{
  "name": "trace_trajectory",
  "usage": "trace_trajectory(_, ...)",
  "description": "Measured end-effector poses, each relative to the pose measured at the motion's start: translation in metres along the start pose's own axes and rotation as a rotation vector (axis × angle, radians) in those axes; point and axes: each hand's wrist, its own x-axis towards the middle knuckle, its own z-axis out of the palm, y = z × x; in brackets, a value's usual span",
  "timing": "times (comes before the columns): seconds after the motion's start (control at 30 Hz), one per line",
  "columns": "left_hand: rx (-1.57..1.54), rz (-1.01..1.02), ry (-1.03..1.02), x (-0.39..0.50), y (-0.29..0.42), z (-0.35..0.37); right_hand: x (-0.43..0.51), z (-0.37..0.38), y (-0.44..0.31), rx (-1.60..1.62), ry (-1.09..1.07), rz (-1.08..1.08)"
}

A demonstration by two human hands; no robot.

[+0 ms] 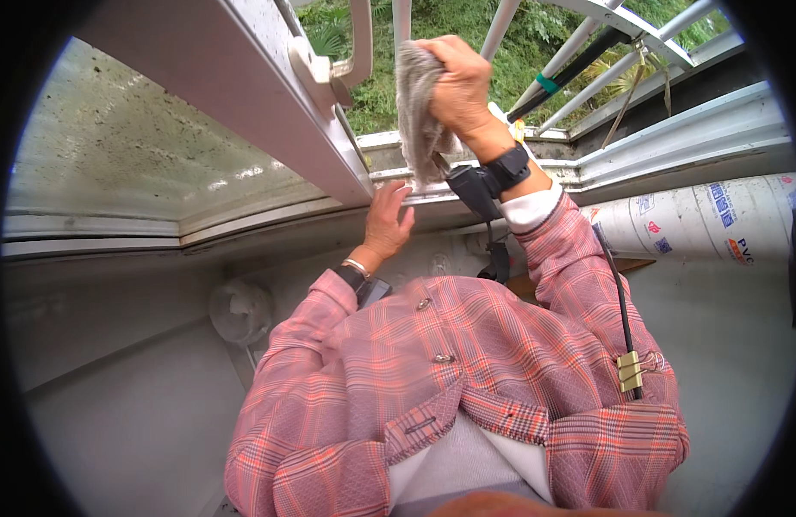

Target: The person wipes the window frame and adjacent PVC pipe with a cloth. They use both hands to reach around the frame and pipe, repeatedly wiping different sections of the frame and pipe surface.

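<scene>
My right hand [462, 84] grips a crumpled grey cloth [418, 110] and holds it up in the window opening, before the outer bars. The cloth hangs down from my fist towards the window track [398, 178]. My left hand [389, 223] is lower, by the inner edge of the sill, with its fingers apart and nothing in it. Whether its fingertips touch the sill I cannot tell. To the left of the cloth is the white window handle [320, 71] on the sash frame [243, 90].
Dirt specks the window pane [146, 142] at left. White bars [403, 22] stand outside, with a black pole [566, 74] leaning among them. A white PVC pipe [689, 216] bearing print lies at right. A clear round container [240, 310] sits below left. A black cable [617, 284] is clipped to my sleeve.
</scene>
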Motion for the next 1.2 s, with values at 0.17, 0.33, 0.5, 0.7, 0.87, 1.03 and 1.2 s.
trace_trajectory(0.17, -0.325, -0.394, -0.159, -0.017, -0.002, -0.014, -0.034, -0.019, 0.021, 0.123, 0.023, 0.139)
trace_trajectory(0.33, -0.598, -0.619, -0.279, -0.028, -0.009, -0.019, -0.056, -0.03, 0.01, 0.228, 0.031, 0.281)
trace_trajectory(0.5, -0.573, -0.695, -0.317, -0.042, -0.021, -0.045, -0.049, -0.052, -0.003, 0.705, 0.17, 0.49)
trace_trajectory(0.7, -0.479, -0.714, -0.173, -0.044, -0.029, -0.091, -0.056, -0.07, -0.009, 0.625, -0.05, 0.447)
trace_trajectory(0.87, -0.523, -0.565, -0.187, -0.029, -0.015, -0.131, -0.089, -0.06, -0.02, 0.533, -0.107, 0.616)
trace_trajectory(1.03, -0.134, -0.384, -0.178, -0.012, 0.001, -0.18, -0.104, -0.043, -0.023, 0.383, -0.186, 0.685)
trace_trajectory(1.2, -0.109, -0.378, -0.06, 0.0, 0.027, -0.192, -0.091, 0.003, -0.043, 1.058, 0.002, 0.751)
